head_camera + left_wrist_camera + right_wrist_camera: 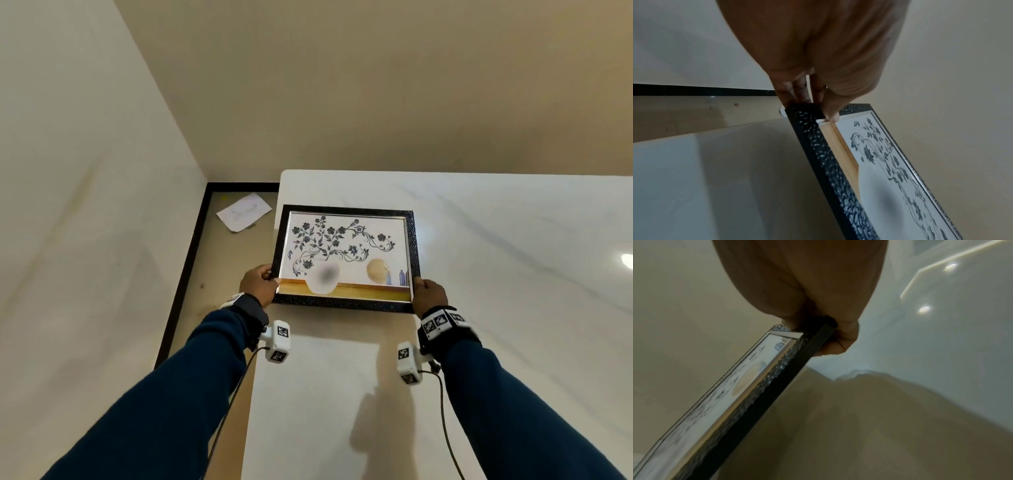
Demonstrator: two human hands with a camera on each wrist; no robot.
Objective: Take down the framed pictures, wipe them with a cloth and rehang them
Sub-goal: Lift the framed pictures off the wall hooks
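Observation:
A framed picture with a black textured frame shows dark flowers, a white vase and a yellow shelf. I hold it by its two lower corners in front of a glossy white marbled surface. My left hand pinches the lower left corner, with the thumb on the front and fingers behind. My right hand grips the lower right corner, fingers curled round the edge. In the wrist views the picture tilts away from the white surface. No cloth is in view.
A beige area with a black border strip lies left of the white surface, and a sheet of white paper rests on it. A pale wall fills the left side. Bright light spots show at the right.

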